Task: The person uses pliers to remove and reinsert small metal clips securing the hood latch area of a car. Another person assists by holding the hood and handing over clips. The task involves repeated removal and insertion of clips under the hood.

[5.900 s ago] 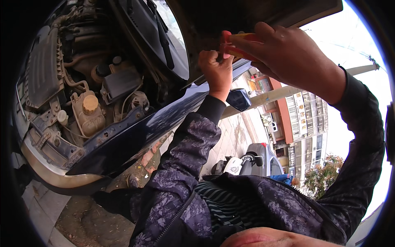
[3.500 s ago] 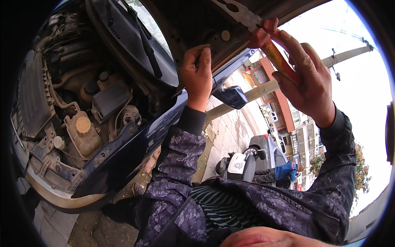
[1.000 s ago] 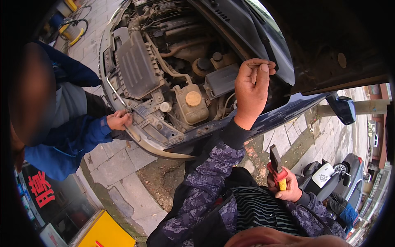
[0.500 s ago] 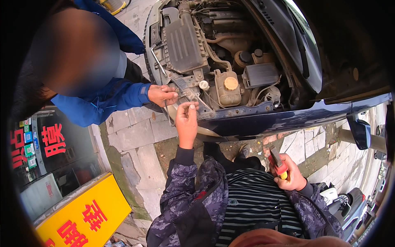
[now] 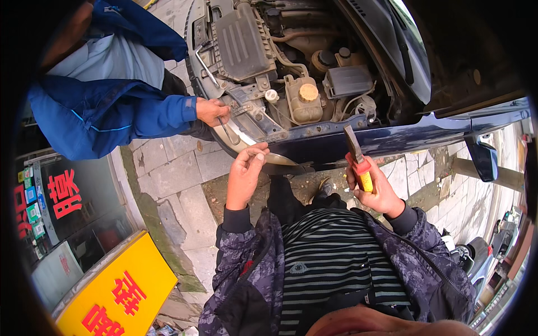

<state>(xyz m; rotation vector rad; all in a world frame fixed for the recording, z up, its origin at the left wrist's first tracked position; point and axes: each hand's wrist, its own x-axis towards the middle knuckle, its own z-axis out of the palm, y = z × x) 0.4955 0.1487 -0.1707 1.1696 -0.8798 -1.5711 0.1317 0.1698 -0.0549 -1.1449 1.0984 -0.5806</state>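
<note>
My left hand (image 5: 246,173) is raised beside the car's front corner, fingers pinched on what looks like a small thin metal piece (image 5: 263,151), too small to make out clearly. My right hand (image 5: 374,189) grips pliers (image 5: 358,162) with red and yellow handles, jaws pointing up near the dark blue fender (image 5: 398,134). Just above my left hand, a co-worker's hand (image 5: 213,112) holds a slim bent metal tool (image 5: 227,129) at the front edge of the open engine bay. A yellowish-capped reservoir (image 5: 308,101) and a black ribbed cover (image 5: 235,45) show inside.
The co-worker in a blue jacket (image 5: 101,117) stands at left. A yellow sign board (image 5: 123,257) and glass shopfront (image 5: 78,235) are at lower left. The raised hood (image 5: 465,50) is at upper right; a side mirror (image 5: 482,157) and parked scooter (image 5: 468,252) are at right.
Both my hands have come down from under the hood to the car's front corner, my right hand still gripping the pliers. The co-worker has appeared at left with a tool in hand.
</note>
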